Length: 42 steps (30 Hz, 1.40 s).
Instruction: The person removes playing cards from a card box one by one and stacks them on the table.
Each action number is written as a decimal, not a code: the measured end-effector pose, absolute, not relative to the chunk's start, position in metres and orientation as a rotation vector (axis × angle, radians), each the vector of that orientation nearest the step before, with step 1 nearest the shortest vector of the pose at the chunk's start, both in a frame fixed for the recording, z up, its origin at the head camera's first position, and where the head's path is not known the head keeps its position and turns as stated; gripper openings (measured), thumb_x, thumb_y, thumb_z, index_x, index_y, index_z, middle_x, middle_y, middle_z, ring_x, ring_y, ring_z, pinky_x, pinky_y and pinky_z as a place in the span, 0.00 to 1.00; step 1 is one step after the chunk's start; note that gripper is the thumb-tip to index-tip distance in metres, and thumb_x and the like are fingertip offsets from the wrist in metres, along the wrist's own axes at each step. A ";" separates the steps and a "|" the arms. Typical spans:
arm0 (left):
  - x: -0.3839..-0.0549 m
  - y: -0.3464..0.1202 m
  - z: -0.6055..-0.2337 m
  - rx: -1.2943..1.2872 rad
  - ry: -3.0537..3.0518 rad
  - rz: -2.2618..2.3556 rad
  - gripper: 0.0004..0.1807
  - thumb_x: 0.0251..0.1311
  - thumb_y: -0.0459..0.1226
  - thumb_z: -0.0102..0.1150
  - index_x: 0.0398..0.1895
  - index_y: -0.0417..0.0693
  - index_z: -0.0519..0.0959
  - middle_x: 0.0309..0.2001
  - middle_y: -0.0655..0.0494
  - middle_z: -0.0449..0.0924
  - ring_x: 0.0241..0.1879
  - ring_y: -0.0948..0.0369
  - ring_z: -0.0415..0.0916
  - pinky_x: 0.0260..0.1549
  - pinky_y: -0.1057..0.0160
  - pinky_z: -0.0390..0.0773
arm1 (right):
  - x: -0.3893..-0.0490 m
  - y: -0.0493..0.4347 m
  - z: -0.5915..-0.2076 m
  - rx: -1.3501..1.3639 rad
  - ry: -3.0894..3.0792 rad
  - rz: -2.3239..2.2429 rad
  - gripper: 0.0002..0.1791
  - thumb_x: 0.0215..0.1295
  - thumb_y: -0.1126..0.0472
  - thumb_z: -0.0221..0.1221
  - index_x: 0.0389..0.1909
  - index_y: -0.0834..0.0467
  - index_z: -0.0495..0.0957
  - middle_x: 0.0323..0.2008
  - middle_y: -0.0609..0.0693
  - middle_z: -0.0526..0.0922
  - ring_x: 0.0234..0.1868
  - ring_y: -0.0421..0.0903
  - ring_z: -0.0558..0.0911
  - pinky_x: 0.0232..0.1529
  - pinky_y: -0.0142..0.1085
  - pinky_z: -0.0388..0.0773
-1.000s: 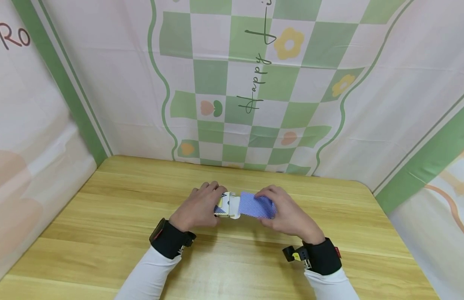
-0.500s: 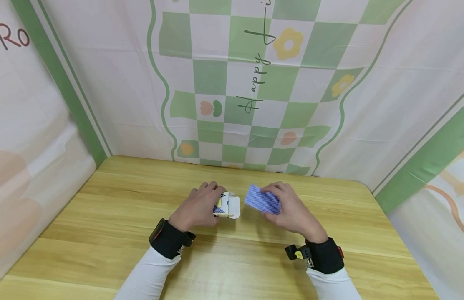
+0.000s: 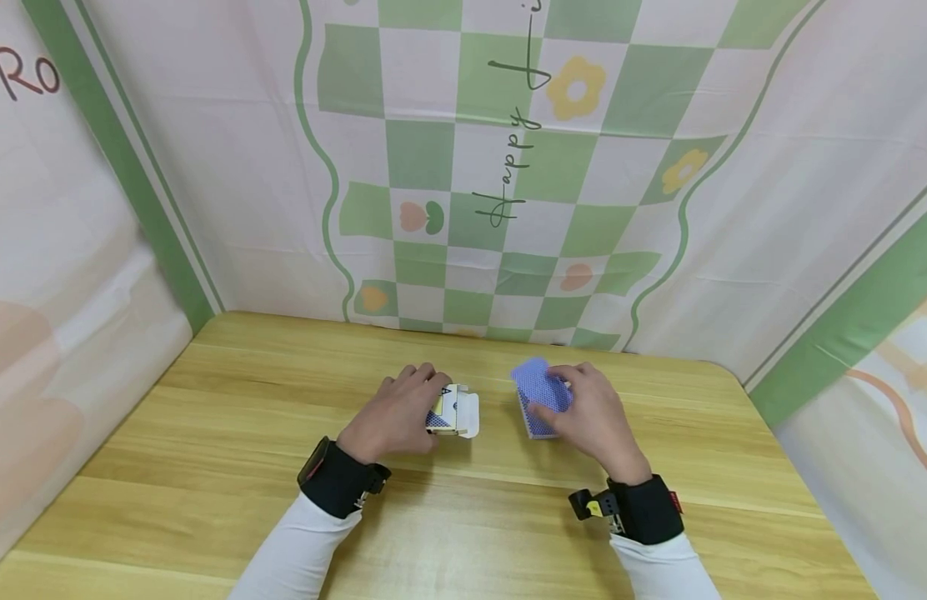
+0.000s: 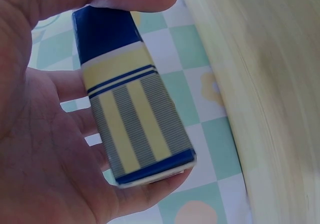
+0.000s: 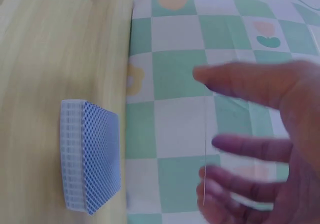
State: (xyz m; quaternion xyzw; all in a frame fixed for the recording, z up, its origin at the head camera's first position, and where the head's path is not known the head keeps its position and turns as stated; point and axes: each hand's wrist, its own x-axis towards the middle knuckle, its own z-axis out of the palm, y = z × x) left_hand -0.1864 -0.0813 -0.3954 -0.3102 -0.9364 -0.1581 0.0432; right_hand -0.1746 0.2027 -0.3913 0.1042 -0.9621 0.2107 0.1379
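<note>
At the wooden table [image 3: 283, 375], the left hand [image 3: 396, 412] gripped an open card box [image 3: 447, 410]; the right hand [image 3: 597, 421] pinched what seemed a single card [image 3: 540, 385] above a blue deck [image 5: 97, 156].

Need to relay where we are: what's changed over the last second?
The deck moved right, away from the box, and turned. The right hand has let it go onto the table and now appears to hold a single card above it. The left hand stays put, gripping the box, its flap open.
</note>
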 end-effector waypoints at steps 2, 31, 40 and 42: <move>-0.186 -0.081 -0.396 -0.948 -2.865 -0.482 0.39 0.32 0.42 0.69 0.56 0.50 0.68 0.47 0.57 0.68 0.45 0.57 0.63 0.38 0.53 0.66 | -0.174 0.204 -0.392 0.214 -2.792 0.618 0.35 0.47 0.40 0.64 0.52 0.58 0.74 0.44 0.58 0.74 0.40 0.51 0.73 0.34 0.43 0.71; -0.186 -0.081 -0.396 -0.963 -2.859 -0.474 0.37 0.34 0.41 0.68 0.55 0.49 0.69 0.46 0.57 0.67 0.42 0.58 0.62 0.35 0.55 0.65 | -0.181 0.199 -0.420 0.033 -2.839 0.492 0.34 0.43 0.37 0.65 0.41 0.61 0.80 0.36 0.60 0.78 0.31 0.52 0.74 0.25 0.40 0.68; -0.187 -0.080 -0.396 -0.968 -2.859 -0.457 0.38 0.34 0.41 0.68 0.57 0.49 0.69 0.48 0.56 0.67 0.43 0.57 0.63 0.36 0.54 0.66 | -0.181 0.198 -0.424 -0.001 -2.857 0.477 0.35 0.42 0.37 0.65 0.42 0.62 0.79 0.36 0.61 0.76 0.33 0.53 0.76 0.28 0.42 0.70; -0.187 -0.080 -0.396 -0.968 -2.860 -0.451 0.38 0.34 0.41 0.68 0.57 0.50 0.69 0.48 0.56 0.67 0.43 0.57 0.63 0.36 0.54 0.66 | -0.181 0.198 -0.425 -0.011 -2.864 0.476 0.35 0.42 0.37 0.65 0.43 0.62 0.79 0.36 0.60 0.76 0.33 0.53 0.75 0.28 0.42 0.69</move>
